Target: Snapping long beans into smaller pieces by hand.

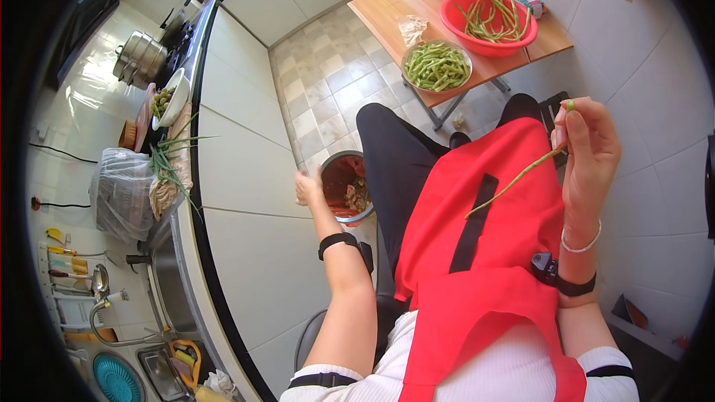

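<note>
A long green bean hangs slantwise over the red apron, its upper end in my raised right hand. A short green piece shows at that hand's fingertips. My left hand is low on the left at the rim of a dark bin with scraps inside. Its fingers look curled; what they hold, if anything, is hidden. On the wooden folding table ahead stand a bowl heaped with cut bean pieces and a red basin with long whole beans.
A kitchen counter runs along the left, with a steamer pot, a white bowl, spring onions, a plastic bag and a sink. Beside the red basin lies crumpled packaging. A tiled wall stands close on the right.
</note>
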`<action>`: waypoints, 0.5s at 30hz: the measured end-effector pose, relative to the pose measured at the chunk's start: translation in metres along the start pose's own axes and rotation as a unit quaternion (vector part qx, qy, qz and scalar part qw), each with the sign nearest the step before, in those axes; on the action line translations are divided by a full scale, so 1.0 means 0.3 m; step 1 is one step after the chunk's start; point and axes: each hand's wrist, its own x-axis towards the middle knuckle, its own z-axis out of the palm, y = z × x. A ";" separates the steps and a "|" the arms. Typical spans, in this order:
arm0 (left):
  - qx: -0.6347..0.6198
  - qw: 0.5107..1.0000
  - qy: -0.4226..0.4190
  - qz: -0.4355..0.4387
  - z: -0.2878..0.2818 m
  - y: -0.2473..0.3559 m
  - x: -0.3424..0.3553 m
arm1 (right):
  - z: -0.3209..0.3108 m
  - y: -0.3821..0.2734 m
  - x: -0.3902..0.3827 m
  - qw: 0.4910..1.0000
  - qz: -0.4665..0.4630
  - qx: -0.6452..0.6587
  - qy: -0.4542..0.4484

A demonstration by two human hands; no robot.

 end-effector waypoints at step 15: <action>-0.438 0.820 -0.243 0.278 -0.238 0.386 -0.160 | 0.040 0.034 0.007 0.961 0.027 -0.225 -0.157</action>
